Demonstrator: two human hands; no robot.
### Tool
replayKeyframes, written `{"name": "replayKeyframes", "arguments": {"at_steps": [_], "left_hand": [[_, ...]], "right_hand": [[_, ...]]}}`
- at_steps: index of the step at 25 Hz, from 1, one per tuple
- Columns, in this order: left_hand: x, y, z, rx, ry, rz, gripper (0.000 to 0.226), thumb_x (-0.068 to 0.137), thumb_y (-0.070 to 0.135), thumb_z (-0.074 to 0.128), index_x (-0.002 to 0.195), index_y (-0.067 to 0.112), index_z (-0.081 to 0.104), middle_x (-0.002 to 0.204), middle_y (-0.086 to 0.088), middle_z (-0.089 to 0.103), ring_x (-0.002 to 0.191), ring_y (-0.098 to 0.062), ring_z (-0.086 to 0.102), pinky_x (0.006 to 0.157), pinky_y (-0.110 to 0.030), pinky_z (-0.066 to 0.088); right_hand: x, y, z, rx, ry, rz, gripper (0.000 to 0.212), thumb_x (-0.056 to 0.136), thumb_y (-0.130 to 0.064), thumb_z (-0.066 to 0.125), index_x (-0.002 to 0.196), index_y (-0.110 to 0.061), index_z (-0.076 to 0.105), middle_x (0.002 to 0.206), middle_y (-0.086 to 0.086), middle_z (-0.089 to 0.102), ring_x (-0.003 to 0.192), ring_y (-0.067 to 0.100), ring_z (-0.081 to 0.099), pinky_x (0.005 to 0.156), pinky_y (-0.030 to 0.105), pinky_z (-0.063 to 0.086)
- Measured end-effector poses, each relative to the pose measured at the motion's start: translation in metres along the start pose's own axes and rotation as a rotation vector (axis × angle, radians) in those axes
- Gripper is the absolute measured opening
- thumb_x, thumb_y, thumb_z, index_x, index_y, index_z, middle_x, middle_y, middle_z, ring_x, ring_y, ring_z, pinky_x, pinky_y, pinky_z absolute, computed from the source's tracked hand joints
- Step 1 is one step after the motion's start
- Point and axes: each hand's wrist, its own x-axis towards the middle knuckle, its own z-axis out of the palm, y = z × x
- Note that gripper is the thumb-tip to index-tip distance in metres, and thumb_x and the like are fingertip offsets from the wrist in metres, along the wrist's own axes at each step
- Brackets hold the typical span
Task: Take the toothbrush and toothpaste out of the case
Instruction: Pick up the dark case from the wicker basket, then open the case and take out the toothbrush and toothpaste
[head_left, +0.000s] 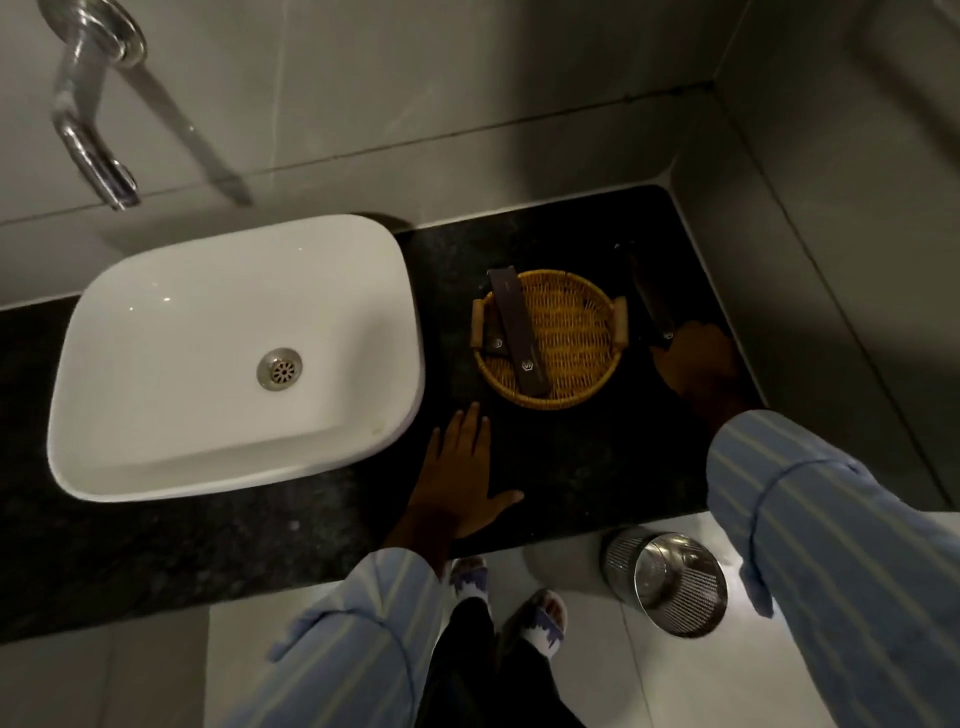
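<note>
A long dark brown case (648, 296) lies on the black counter to the right of a round wicker basket (571, 374). My right hand (696, 364) rests on its near end, fingers closed around it. Another long dark brown case (519, 332) lies slanted across the left side of the basket, with a shorter dark box (495, 340) beside it. My left hand (462, 467) lies flat on the counter in front of the basket, fingers spread, holding nothing. No toothbrush or toothpaste is visible.
A white rectangular basin (156, 457) stands on the left of the black stone counter (597, 467), under a chrome wall tap (88, 130). Grey tiled walls close the back and right. A steel bin (670, 582) stands on the white floor below the counter edge.
</note>
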Motion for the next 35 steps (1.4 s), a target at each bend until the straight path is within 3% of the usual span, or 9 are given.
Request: {"name": "replayKeyframes", "arguments": {"at_steps": [8,12,16,21,26,30,35], "left_hand": [[0.000,0.002,-0.013,-0.021,0.002,-0.002,0.111,0.076,0.081,0.038,0.157,0.014,0.002,0.167,-0.008,-0.005,0.154,-0.028,-0.006,0.123,-0.053,0.004],[-0.008,0.024,-0.050,-0.242,0.201,0.061,0.101,0.074,0.076,0.053,0.151,0.017,0.025,0.158,-0.007,0.031,0.146,-0.027,0.027,0.116,-0.038,0.026],[-0.005,0.042,-0.126,-0.382,0.357,0.176,0.090,0.072,0.070,0.063,0.145,0.025,0.035,0.149,-0.002,0.043,0.136,-0.022,0.038,0.113,-0.035,0.033],[-0.009,0.057,-0.232,-0.304,0.519,0.228,0.100,0.075,0.071,0.060,0.151,0.013,0.031,0.156,-0.011,0.035,0.146,-0.028,0.028,0.119,-0.036,0.021],[-0.028,0.072,-0.344,-0.412,0.654,0.242,0.082,0.089,0.052,0.059,0.153,0.011,0.028,0.160,-0.012,0.031,0.148,-0.027,0.026,0.120,-0.034,0.019],[-0.053,0.080,-0.422,-0.536,0.721,0.261,0.073,0.093,0.050,0.053,0.153,0.015,0.031,0.156,-0.010,0.039,0.142,-0.027,0.040,0.117,-0.037,0.031],[-0.081,0.095,-0.481,-0.650,0.725,0.312,0.055,0.092,0.047,0.055,0.139,0.020,0.052,0.140,-0.005,0.059,0.127,-0.022,0.056,0.109,-0.032,0.041]], "right_hand": [[-0.003,0.001,-0.013,0.041,0.002,0.044,0.036,0.090,-0.023,0.063,0.112,0.006,0.065,0.111,0.028,0.066,0.104,0.046,0.064,0.078,0.045,0.054],[-0.017,-0.006,-0.047,0.027,0.013,0.006,0.037,0.091,-0.026,0.063,0.110,0.006,0.065,0.109,0.027,0.067,0.099,0.045,0.065,0.073,0.040,0.051],[-0.037,-0.031,-0.094,0.049,0.050,-0.058,0.042,0.090,-0.032,0.063,0.115,0.002,0.063,0.114,0.024,0.065,0.104,0.041,0.064,0.085,0.043,0.052],[-0.071,-0.057,-0.161,0.107,0.195,-0.169,0.041,0.088,-0.033,0.067,0.112,0.001,0.065,0.111,0.022,0.067,0.104,0.038,0.065,0.082,0.039,0.051],[-0.104,-0.075,-0.228,0.150,0.309,-0.245,0.044,0.089,-0.033,0.067,0.116,0.001,0.063,0.117,0.022,0.064,0.109,0.040,0.062,0.088,0.041,0.050],[-0.128,-0.082,-0.276,0.225,0.436,-0.299,0.040,0.086,-0.031,0.069,0.112,-0.002,0.067,0.108,0.021,0.068,0.099,0.038,0.066,0.081,0.039,0.052],[-0.151,-0.083,-0.324,0.245,0.495,-0.426,0.035,0.086,-0.029,0.069,0.111,-0.005,0.070,0.102,0.018,0.071,0.095,0.033,0.068,0.083,0.039,0.054]]}}
